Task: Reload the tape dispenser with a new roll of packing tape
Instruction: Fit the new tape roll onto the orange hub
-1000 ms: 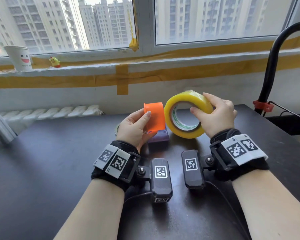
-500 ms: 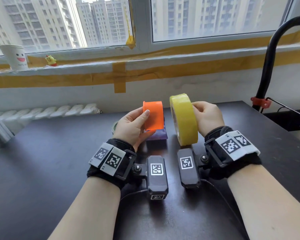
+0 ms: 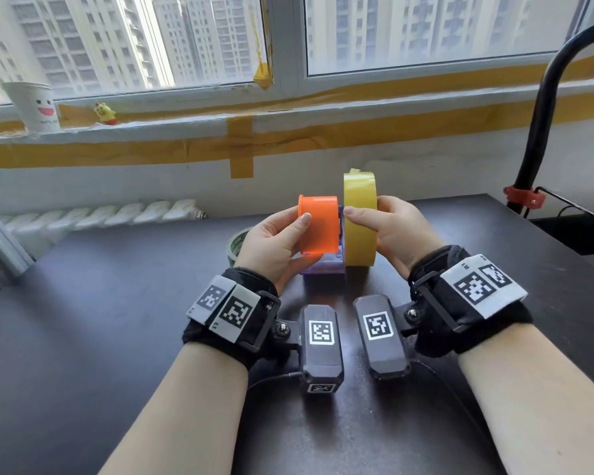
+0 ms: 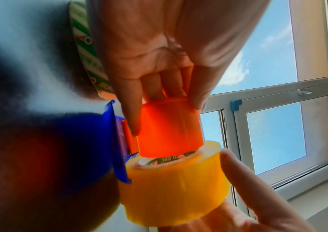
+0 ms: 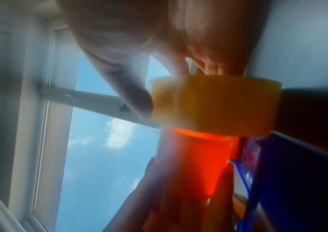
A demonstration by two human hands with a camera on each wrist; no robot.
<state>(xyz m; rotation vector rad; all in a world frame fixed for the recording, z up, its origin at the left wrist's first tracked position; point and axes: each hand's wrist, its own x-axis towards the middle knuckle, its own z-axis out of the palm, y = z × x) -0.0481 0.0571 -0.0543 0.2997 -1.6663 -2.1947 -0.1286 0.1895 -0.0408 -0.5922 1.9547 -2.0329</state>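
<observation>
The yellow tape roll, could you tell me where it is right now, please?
In the head view, the yellow tape roll stands on edge at centre, gripped by the right hand, its core meeting the orange spool in the left hand.

Dark matte rectangular desk (image 3: 83, 337) carries everything, spanning the head view from 7 to 4 o'clock. Lying flat on it at about 11 o'clock of centre: a used tape roll with green-and-white printed core (image 3: 235, 243), mostly hidden behind a hand (only its left arc shows). A thin black cable (image 3: 271, 378) trails across the desk near 6 o'clock. At the 2 o'clock edge a red plastic clamp (image 3: 523, 198) grips a curved black tube (image 3: 542, 114); whether it bites the desk edge is unclear.
</observation>
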